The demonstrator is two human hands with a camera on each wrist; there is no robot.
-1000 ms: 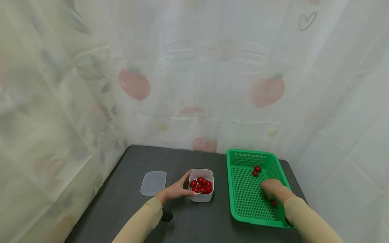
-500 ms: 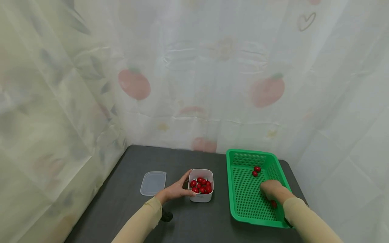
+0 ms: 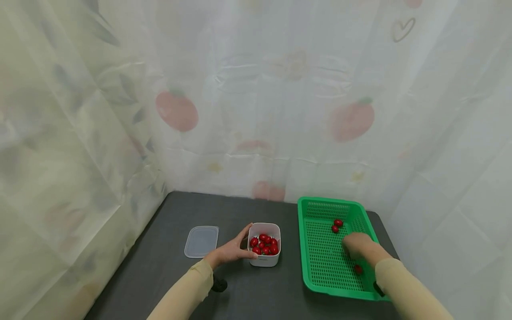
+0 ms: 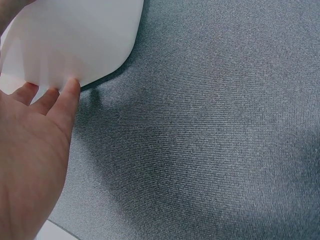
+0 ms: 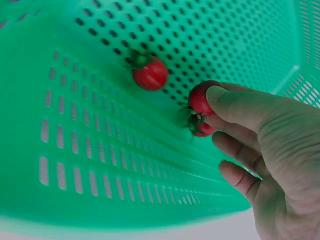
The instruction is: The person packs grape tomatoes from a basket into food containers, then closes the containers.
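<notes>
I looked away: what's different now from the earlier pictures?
The right hand moved slightly up or away in the green basket, uncovering more of the near tomato. It pinches another tomato; when it took hold is hidden. The left hand, white container, lid and far tomatoes stayed put.

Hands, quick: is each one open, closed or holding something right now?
Left hand: holding the white box by its side.
Right hand: closed, pinching a small red tomato.

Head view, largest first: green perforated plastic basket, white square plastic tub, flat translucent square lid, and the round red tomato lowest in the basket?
1. Green basket
2. White tub and translucent lid: too alike to rank surely
3. Red tomato
</notes>
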